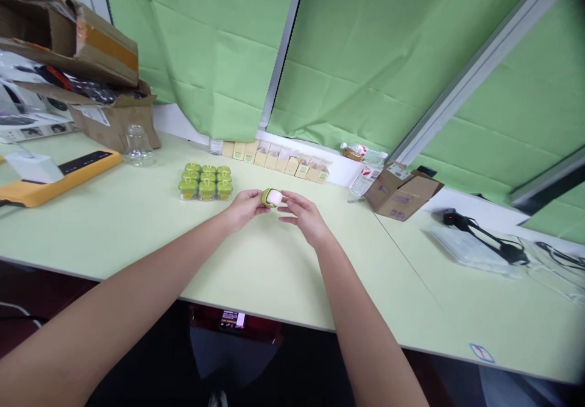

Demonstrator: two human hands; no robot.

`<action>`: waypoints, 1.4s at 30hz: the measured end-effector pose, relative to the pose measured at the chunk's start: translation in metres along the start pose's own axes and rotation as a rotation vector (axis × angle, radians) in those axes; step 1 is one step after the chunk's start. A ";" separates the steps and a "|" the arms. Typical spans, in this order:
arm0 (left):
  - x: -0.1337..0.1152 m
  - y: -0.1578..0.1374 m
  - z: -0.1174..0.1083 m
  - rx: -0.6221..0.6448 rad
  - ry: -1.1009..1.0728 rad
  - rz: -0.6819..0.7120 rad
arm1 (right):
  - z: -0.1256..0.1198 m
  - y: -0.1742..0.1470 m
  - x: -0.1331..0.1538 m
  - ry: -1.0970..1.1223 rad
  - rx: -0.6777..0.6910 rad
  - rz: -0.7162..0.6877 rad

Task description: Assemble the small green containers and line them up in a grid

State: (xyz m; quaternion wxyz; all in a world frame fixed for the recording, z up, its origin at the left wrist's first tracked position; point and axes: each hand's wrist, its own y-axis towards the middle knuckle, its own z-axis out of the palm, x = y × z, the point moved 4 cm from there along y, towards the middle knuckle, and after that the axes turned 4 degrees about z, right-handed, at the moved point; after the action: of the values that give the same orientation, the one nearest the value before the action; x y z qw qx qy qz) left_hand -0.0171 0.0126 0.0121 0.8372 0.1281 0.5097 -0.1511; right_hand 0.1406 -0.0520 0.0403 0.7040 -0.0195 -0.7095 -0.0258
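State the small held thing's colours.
The held thing is green and pale pink; the head view shows it best.

Brt, even light on tabletop (269, 261); v. dim below. Wide-angle stretch nr edges, R corners dark, bit blurry.

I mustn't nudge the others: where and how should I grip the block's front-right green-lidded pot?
Probably by its green lid, from above right: the lid sits uppermost, and neighbouring pots crowd its left and back, leaving its right side exposed.

An orange power strip (82, 174) lies near a clear bottle (138, 148), green curtains (365, 47) behind
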 end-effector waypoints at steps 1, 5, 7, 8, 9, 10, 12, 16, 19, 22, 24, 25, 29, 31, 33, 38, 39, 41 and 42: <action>0.000 0.001 -0.001 -0.017 0.002 -0.001 | -0.006 0.001 0.000 0.012 -0.086 -0.013; 0.000 0.002 -0.003 -0.043 0.023 -0.009 | -0.035 0.002 -0.003 -0.028 -0.451 0.014; 0.000 0.001 -0.002 -0.034 0.031 -0.011 | -0.042 0.002 -0.007 -0.026 -0.534 0.098; 0.000 0.001 -0.002 -0.029 0.033 -0.011 | -0.044 0.002 -0.008 -0.007 -0.551 0.141; 0.001 0.001 -0.002 -0.027 0.034 -0.010 | -0.044 0.001 -0.009 0.019 -0.559 0.179; 0.001 0.001 -0.002 -0.028 0.035 -0.010 | -0.043 0.001 -0.009 0.046 -0.559 0.203; 0.001 0.001 -0.002 -0.040 0.040 -0.007 | -0.040 0.002 -0.008 0.075 -0.536 0.201; -0.001 0.003 -0.004 -0.064 0.080 0.043 | -0.034 0.006 -0.010 -0.033 -0.476 0.115; -0.006 0.007 -0.010 -0.131 0.153 0.167 | -0.030 0.013 -0.017 -0.194 -0.416 0.038; -0.013 0.009 -0.015 -0.178 0.346 0.339 | -0.024 0.018 -0.023 -0.291 -0.338 -0.013; -0.016 0.006 -0.014 -0.162 0.524 0.434 | -0.022 0.018 -0.024 -0.356 -0.308 -0.035; -0.017 0.004 -0.012 -0.139 0.612 0.469 | -0.021 0.018 -0.023 -0.388 -0.304 -0.045; -0.018 -0.012 0.006 0.041 0.912 0.580 | -0.027 0.013 -0.016 -0.476 -0.410 -0.069; -0.018 -0.019 0.014 0.127 1.006 0.613 | -0.030 0.011 -0.012 -0.481 -0.464 -0.095; -0.017 -0.023 0.020 0.188 1.042 0.627 | -0.027 0.010 -0.009 -0.450 -0.435 -0.128; -0.015 -0.025 0.023 0.244 0.995 0.668 | -0.006 0.008 -0.007 -0.335 -0.144 -0.128; -0.014 -0.024 0.022 0.238 0.988 0.666 | -0.002 0.007 -0.007 -0.312 -0.095 -0.118; -0.012 -0.023 0.021 0.235 0.971 0.646 | 0.001 0.005 -0.006 -0.255 -0.029 -0.094; -0.012 -0.022 0.020 0.233 0.961 0.633 | 0.002 0.004 -0.006 -0.229 -0.008 -0.080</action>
State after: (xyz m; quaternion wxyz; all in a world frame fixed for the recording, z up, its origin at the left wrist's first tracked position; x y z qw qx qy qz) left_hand -0.0144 -0.0134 0.0303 0.4971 0.4194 0.7490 0.1263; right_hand 0.1393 -0.0481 0.0346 0.6168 0.0033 -0.7852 -0.0541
